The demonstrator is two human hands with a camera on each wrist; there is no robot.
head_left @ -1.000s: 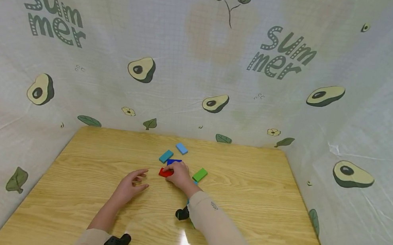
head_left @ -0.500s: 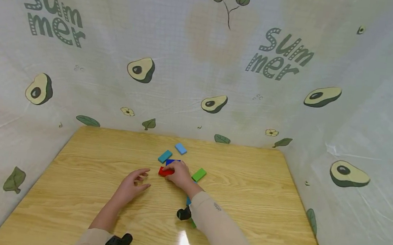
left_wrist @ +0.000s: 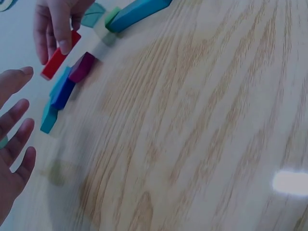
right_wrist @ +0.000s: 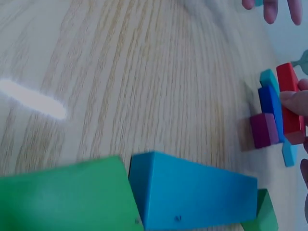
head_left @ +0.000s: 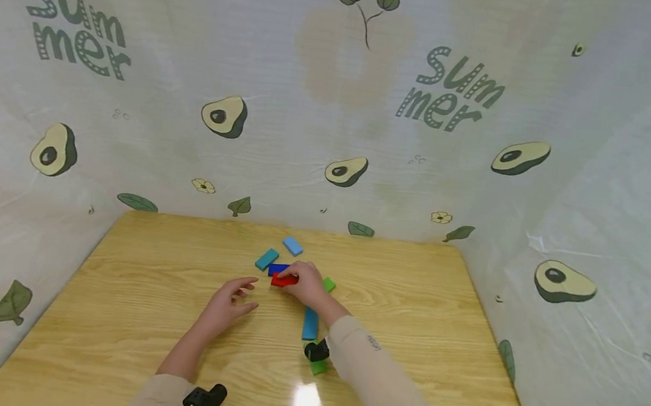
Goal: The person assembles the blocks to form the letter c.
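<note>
My right hand (head_left: 311,286) pinches a red block (head_left: 283,281) between thumb and fingers. In the head view the block overlaps the near side of a dark blue block (head_left: 274,270). A purple block (left_wrist: 82,67) shows beside the dark blue one in the left wrist view; the red block and hand hide it in the head view. My left hand (head_left: 227,304) is to the left, palm turned inward, fingers relaxed and holding nothing. Just beyond the dark blue block lies a teal block (head_left: 267,259), with a light blue block (head_left: 293,246) farther back.
Under the right forearm a long blue block (head_left: 311,324) and a green block (head_left: 317,366) lie end to end. Another green block (head_left: 329,284) is partly hidden behind the right hand. A patterned cloth (head_left: 280,185) rises around the wooden table (head_left: 178,247).
The red block has shifted right in my right hand's grip, across the front of the dark blue block. My left hand has followed slightly to the right. The head view has turned slightly.
</note>
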